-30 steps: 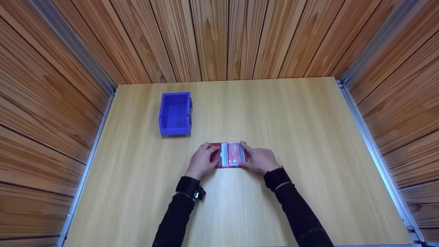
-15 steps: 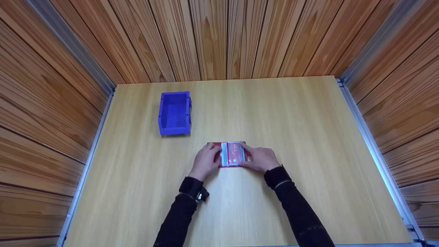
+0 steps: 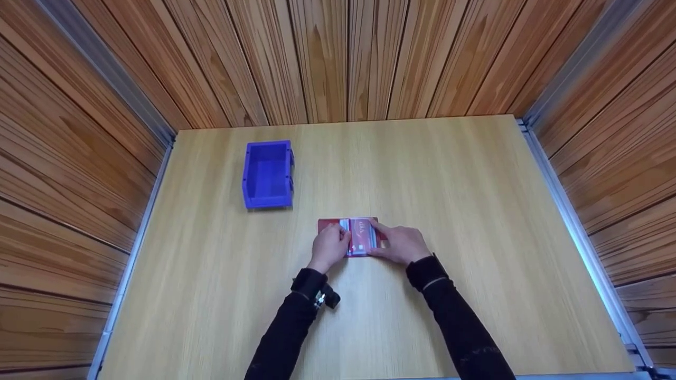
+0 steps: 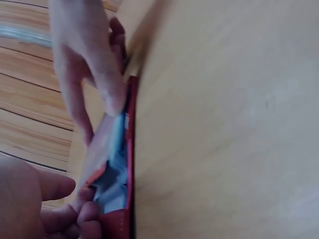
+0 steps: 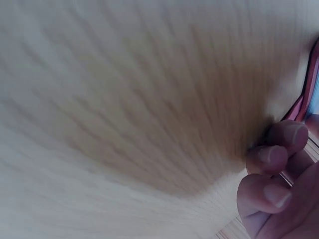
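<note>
A red wallet [image 3: 362, 235] lies unfolded on the table in the head view, with clear-fronted pockets and pale blue and white layers inside. My left hand [image 3: 328, 246] is over its left half, fingers curled at the pocket edge near the middle. In the left wrist view those fingertips [image 4: 88, 211] grip the layers beside a raised orange-red corner [image 4: 97, 173], where the pocket gapes. My right hand [image 3: 403, 246] holds the right end, thumb at the near edge and forefinger at the far edge. The right wrist view shows its curled fingers [image 5: 271, 157] beside the red border.
A blue plastic bin [image 3: 268, 175] stands at the back left of the wooden table [image 3: 475, 211]. Wood-panelled walls [image 3: 327, 58] enclose the back and both sides, with metal rails [image 3: 575, 227] along the table edges.
My left hand has slid to the right from the wallet's left end onto its blue-striped middle, uncovering the red left corner. My right hand and the bin stay as they were.
</note>
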The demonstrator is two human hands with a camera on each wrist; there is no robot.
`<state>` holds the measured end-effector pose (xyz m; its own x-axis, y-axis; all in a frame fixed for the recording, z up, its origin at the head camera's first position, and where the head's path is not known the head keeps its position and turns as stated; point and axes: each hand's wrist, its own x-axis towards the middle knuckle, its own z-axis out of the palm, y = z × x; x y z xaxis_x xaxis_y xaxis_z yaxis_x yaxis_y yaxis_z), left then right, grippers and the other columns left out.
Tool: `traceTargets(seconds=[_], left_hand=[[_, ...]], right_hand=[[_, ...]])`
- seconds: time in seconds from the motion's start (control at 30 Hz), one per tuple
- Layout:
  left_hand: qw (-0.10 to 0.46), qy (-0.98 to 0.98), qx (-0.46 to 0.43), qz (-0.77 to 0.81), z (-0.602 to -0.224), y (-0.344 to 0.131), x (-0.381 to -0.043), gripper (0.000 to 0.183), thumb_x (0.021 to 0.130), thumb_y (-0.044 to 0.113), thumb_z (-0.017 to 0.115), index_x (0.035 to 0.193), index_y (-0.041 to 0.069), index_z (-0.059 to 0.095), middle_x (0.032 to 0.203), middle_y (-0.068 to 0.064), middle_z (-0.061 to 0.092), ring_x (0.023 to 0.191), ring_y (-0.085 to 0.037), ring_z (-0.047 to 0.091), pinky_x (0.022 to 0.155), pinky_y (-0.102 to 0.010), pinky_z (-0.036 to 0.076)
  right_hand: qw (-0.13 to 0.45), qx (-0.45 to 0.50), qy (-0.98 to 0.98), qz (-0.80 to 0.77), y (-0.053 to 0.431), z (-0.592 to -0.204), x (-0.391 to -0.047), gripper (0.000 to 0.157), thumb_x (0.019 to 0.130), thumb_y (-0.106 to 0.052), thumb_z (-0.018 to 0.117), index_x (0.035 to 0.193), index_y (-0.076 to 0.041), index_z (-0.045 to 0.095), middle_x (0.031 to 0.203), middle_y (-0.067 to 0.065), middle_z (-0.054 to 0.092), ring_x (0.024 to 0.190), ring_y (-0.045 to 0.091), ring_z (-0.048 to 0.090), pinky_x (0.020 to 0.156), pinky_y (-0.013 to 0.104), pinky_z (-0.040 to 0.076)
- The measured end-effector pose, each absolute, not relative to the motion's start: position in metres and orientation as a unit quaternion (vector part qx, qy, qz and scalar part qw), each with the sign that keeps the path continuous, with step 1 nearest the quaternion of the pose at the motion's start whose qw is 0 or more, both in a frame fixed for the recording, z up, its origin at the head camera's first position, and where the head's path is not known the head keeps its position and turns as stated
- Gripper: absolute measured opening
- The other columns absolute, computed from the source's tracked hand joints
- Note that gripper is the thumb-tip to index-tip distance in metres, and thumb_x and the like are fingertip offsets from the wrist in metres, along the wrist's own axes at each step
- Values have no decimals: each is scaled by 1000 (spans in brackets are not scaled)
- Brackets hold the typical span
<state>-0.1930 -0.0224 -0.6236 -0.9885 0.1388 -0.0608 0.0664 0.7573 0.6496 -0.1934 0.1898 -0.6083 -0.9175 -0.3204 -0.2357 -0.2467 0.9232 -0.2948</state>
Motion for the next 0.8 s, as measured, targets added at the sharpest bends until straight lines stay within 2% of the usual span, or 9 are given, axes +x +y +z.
traceTargets(seconds=[0.2,0.47,0.8], left_hand=[[8,957,65,282,-629,-17,-194,22,99,24,68,85,8,63,87,-8,65,79,-31,68,70,-46,54],[-19,955,72,288,-634,-17,-192,19,99,26,69,88,11,64,87,-3,63,75,-27,67,65,-43,52],[7,954,73,290,-632,-21,-193,17,103,26,64,96,10,63,91,-5,63,78,-28,67,67,-43,53]], right_hand=[[131,-154,969,-140,191,-607,-193,85,86,-65,72,157,-26,45,63,-2,39,60,17,38,57,33,34],[140,-153,968,-138,191,-606,-193,86,87,-65,71,158,-26,43,64,-2,38,61,17,38,59,32,32],[149,-149,968,-138,191,-607,-194,86,88,-64,72,159,-26,41,66,-4,36,62,16,34,62,32,33]])
